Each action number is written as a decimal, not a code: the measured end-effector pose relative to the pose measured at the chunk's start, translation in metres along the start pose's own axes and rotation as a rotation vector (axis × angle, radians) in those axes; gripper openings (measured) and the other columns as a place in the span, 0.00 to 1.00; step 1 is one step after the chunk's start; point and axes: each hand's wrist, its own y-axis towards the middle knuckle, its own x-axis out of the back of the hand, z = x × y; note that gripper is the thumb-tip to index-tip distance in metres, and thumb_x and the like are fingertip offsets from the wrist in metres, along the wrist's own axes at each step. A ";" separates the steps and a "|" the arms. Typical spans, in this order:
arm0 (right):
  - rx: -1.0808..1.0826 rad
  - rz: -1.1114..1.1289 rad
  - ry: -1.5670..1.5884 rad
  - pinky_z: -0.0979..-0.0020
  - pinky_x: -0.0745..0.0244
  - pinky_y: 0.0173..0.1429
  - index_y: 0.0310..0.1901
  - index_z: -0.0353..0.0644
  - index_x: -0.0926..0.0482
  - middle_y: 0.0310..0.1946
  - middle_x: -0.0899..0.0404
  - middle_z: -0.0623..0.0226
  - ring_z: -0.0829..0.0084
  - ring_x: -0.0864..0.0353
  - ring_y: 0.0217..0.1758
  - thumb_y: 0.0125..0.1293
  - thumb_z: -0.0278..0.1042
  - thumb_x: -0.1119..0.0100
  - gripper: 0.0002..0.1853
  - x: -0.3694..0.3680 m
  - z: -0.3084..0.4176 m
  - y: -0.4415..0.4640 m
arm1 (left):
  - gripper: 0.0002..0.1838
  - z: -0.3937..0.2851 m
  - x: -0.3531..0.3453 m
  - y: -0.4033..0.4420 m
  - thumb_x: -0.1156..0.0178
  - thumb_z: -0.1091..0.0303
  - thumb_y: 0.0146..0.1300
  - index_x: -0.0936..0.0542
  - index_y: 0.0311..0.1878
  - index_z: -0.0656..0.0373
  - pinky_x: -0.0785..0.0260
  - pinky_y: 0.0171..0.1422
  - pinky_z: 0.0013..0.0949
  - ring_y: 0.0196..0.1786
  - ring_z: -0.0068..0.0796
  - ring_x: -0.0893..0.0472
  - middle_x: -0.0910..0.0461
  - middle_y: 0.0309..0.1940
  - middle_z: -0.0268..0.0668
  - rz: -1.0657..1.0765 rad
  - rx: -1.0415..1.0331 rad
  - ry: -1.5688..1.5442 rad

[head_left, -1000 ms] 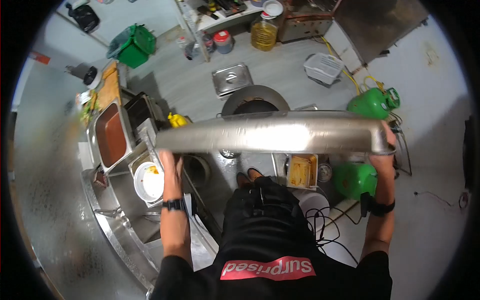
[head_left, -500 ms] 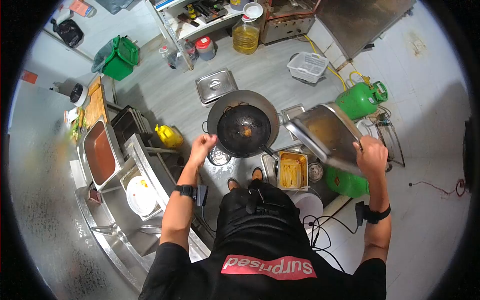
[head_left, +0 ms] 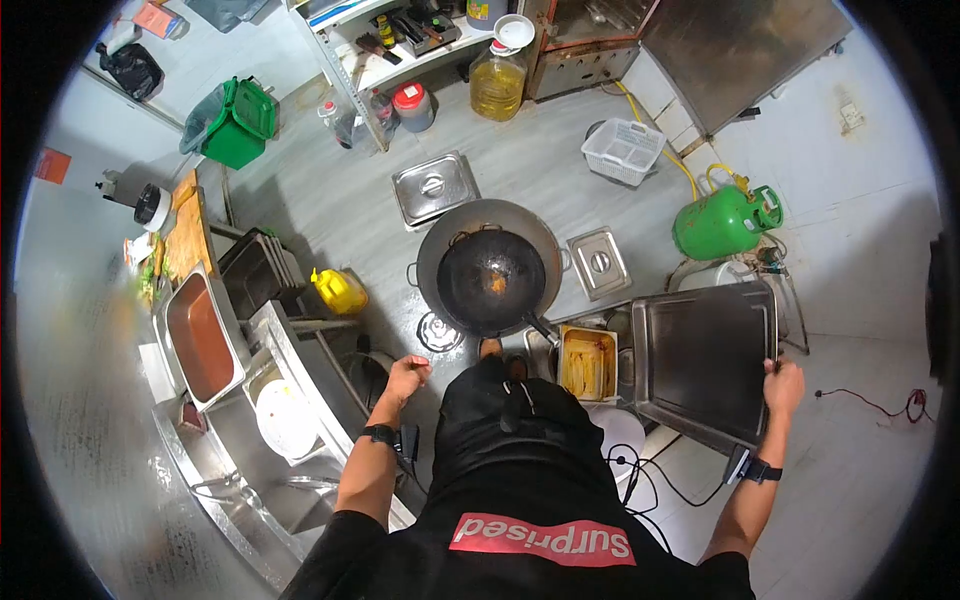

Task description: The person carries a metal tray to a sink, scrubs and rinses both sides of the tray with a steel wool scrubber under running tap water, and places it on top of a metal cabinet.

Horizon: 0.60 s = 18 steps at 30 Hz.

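Note:
My right hand [head_left: 783, 385] grips the right rim of a large, dark rectangular metal baking tray [head_left: 705, 360]. The tray sits low at my right side, over the green cylinder area, its inner face turned up; whether something bears its weight I cannot tell. Well apart from it, my left hand [head_left: 407, 378] hangs beside my left hip, fingers curled in, with no object visible in them. In front of my feet a black wok [head_left: 490, 270] with brownish residue rests inside a larger grey wok [head_left: 440, 225], its handle pointing toward the tray side.
Beside the wok handle stands an oily steel pan [head_left: 588, 365]. Lidded steel pans [head_left: 600, 262] lie on the floor. A green gas cylinder [head_left: 720, 225] stands far right. The sink counter [head_left: 300, 360] runs along my left, near a yellow jug [head_left: 340, 290]. Cables [head_left: 650, 490] trail at right.
My right hand has brought the tray down and to the right, from tilted beside the woks to flatter. My left hand has dropped back toward my hip, away from the woks.

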 end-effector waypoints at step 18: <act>-0.330 0.025 -0.015 0.53 0.22 0.53 0.44 0.41 0.13 0.43 0.14 0.49 0.49 0.15 0.49 0.59 0.44 0.30 0.17 0.017 0.001 -0.050 | 0.16 -0.049 0.018 0.068 0.40 0.83 0.57 0.20 0.50 0.65 0.25 0.38 0.29 0.35 0.26 0.18 0.18 0.39 0.37 0.013 -0.043 -0.005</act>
